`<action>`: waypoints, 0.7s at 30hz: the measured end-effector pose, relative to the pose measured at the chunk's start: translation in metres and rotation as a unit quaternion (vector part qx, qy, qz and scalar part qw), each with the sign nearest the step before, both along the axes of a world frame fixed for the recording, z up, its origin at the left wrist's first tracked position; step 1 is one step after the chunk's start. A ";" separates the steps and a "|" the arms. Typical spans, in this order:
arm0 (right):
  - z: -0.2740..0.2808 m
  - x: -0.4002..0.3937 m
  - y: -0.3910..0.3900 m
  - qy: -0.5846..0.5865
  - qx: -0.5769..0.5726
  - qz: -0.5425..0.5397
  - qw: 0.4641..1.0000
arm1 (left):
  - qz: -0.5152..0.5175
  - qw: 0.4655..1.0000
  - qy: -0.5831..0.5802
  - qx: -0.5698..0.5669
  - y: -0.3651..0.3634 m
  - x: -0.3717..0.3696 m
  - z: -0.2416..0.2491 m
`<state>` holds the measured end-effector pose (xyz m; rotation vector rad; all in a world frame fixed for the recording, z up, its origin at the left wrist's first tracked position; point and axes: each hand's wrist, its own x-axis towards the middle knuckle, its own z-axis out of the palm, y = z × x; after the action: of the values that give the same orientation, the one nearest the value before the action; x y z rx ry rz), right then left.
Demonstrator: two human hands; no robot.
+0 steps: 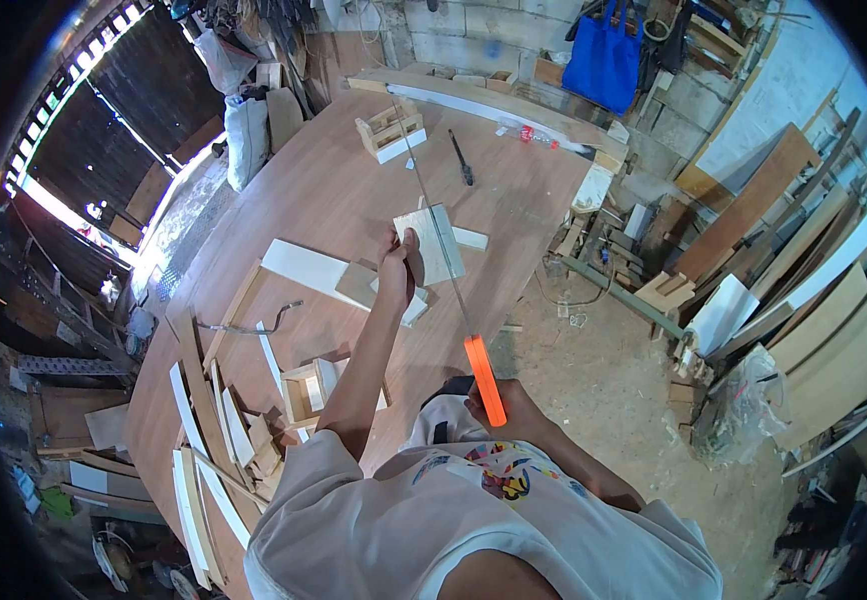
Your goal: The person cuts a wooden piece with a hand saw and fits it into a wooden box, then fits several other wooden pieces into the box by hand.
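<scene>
On pale board [437,245], left grip [401,262] closed; saw [486,380] crosses.

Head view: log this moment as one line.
left hand: grips pale board | right hand: holds orange-handled saw | blade: crosses board in view

The tabletop [324,200] has a smooth, faintly satin wood look — and the handsaw's handle [486,380] looks like bright, smooth plastic above a thin metal blade [434,225]. At the far right hangs a matt cloth bag [606,60], and at the near right sits a crinkled, glossy clear plastic bag [744,405]. The block wall [494,45] looks rough and matt — the shirt [454,510] soft, matt cloth.
</scene>
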<state>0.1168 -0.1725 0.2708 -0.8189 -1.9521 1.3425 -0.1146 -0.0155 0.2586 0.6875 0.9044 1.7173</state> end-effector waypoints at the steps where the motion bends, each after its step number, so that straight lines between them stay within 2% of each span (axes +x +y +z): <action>1: 0.000 0.000 -0.001 0.000 0.000 0.000 1.000 | -0.006 1.000 -0.005 -0.006 0.002 -0.002 -0.004; 13: -0.007 0.000 -0.008 -0.001 -0.020 -0.004 1.000 | -0.012 1.000 0.006 -0.020 -0.005 0.000 -0.008; 19: -0.001 -0.002 -0.010 -0.012 -0.067 0.002 0.998 | -0.005 0.999 0.012 -0.029 -0.009 0.000 -0.010; 21: -0.003 -0.004 -0.011 0.016 -0.054 -0.005 0.998 | -0.006 0.999 0.010 -0.043 -0.011 0.000 -0.009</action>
<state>0.1133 -0.1835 0.2673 -0.8524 -1.8615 1.4562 -0.1145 -0.0266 0.2497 0.6538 0.9805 1.6539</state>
